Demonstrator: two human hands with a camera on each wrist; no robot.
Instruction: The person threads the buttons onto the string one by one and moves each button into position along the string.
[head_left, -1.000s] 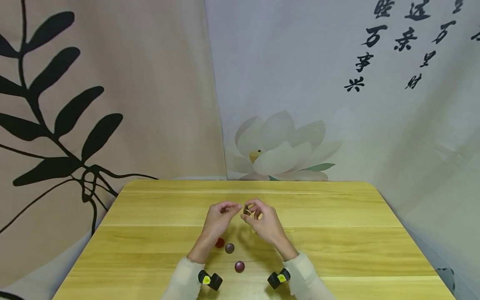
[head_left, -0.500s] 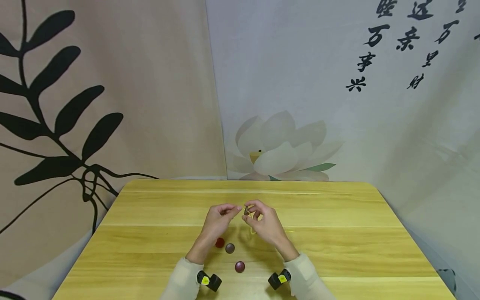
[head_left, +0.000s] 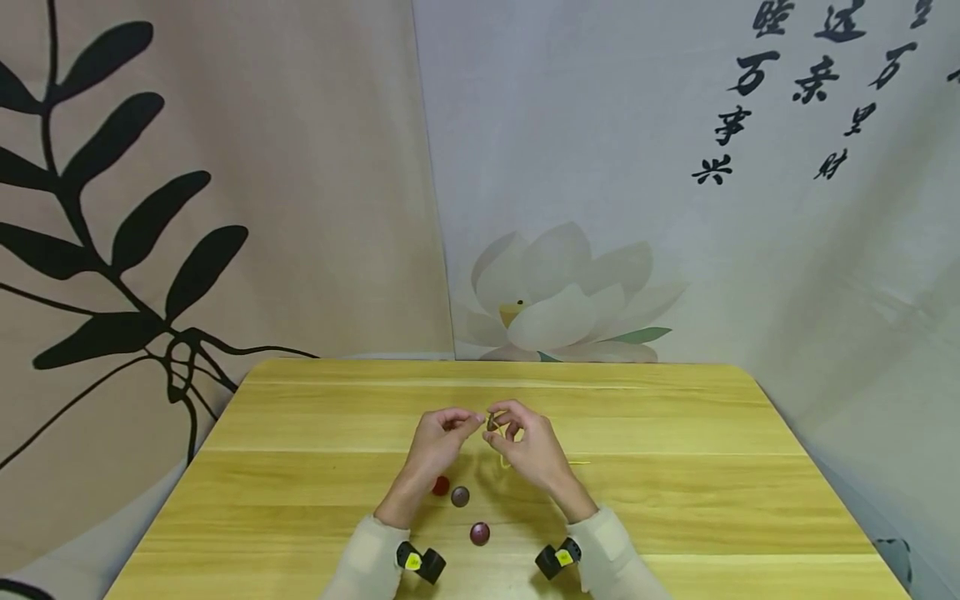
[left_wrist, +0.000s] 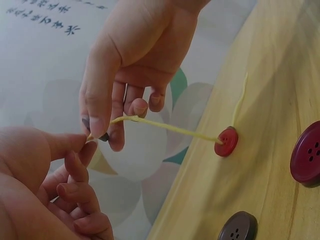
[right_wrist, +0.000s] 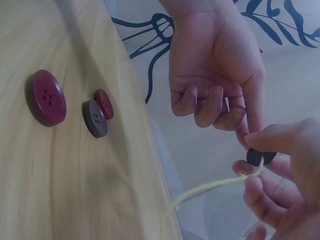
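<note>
Pinched a dark button (right_wrist: 255, 158) in the right hand (head_left: 528, 443), yellow cord (left_wrist: 170, 128) in the left hand (head_left: 441, 437), above the desk (head_left: 300, 467) toward its far edge. Couldn't make out the cord's fingertip-covered end, nor, from the head view, the strung red button (left_wrist: 229, 141).

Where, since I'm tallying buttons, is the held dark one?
Right wrist view, lower right: the dark button is pinched in the right hand, beside the left hand.
</note>
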